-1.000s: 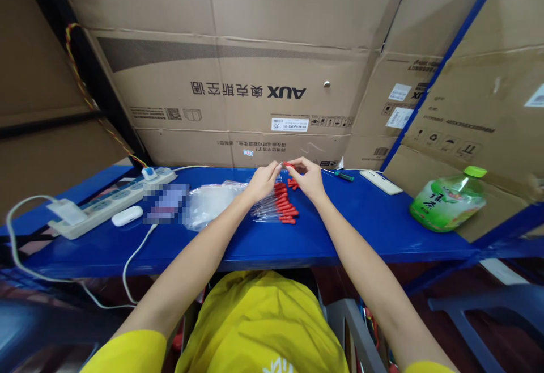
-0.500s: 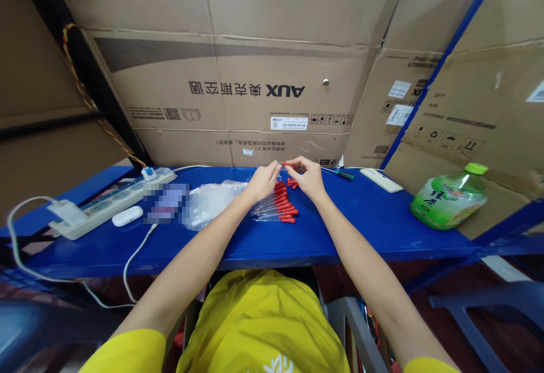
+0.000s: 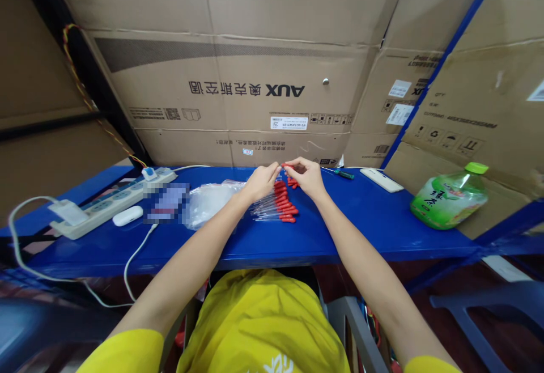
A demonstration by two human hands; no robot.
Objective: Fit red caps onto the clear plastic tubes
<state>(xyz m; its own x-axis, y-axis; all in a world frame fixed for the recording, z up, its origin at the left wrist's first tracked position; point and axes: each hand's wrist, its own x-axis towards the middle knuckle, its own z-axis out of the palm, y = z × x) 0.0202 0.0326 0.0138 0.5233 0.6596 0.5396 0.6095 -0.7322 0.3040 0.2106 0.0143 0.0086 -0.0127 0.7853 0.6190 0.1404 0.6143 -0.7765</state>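
Just beyond a row of droppers, my right hand (image 3: 309, 177) pinches a red rubber dropper bulb (image 3: 288, 165) between thumb and fingers. Close against its left end is my left hand (image 3: 262, 182), fingers closed; whatever they pinch is hidden, perhaps a thin clear tube. Below the hands, several droppers (image 3: 285, 212) with clear tubes and red bulbs lie side by side on the blue table (image 3: 357, 220), bulbs to the right. Loose red bulbs (image 3: 293, 182) lie by my right hand, partly covered by it.
Clear plastic bags (image 3: 212, 203) lie left of the droppers. Further left are a blurred-out phone (image 3: 168, 203), a white case (image 3: 127, 216) and a power strip (image 3: 114, 203). On the right are a green-handled screwdriver (image 3: 343, 174), a pale flat device (image 3: 381, 180) and a green tea bottle (image 3: 449, 197).
Both hands stay nearly in place, with only slight finger movement around the red bulb. The droppers on the table have not moved.
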